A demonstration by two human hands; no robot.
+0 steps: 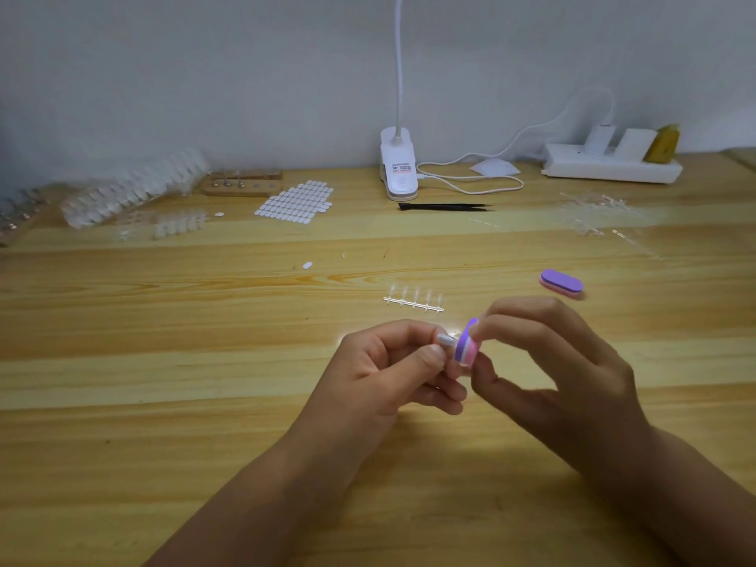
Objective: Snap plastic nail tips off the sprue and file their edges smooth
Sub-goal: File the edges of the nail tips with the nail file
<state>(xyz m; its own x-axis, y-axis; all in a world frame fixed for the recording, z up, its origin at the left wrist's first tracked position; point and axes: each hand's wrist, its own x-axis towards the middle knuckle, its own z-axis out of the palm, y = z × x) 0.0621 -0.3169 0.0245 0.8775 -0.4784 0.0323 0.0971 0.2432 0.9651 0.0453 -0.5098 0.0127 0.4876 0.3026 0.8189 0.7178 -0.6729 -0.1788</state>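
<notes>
The label on the white clip lamp (399, 167) is too blurred to read.

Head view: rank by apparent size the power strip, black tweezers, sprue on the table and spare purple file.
1. power strip
2. black tweezers, long but thin
3. sprue and spare purple file: too alike to rank
The first two lie farther off; true sizes unsure.

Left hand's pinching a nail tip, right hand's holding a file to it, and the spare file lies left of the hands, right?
Not quite: the head view shows the spare file lying right of the hands, not left. The left hand does pinch a nail tip, and the right hand holds a file to it.
</notes>
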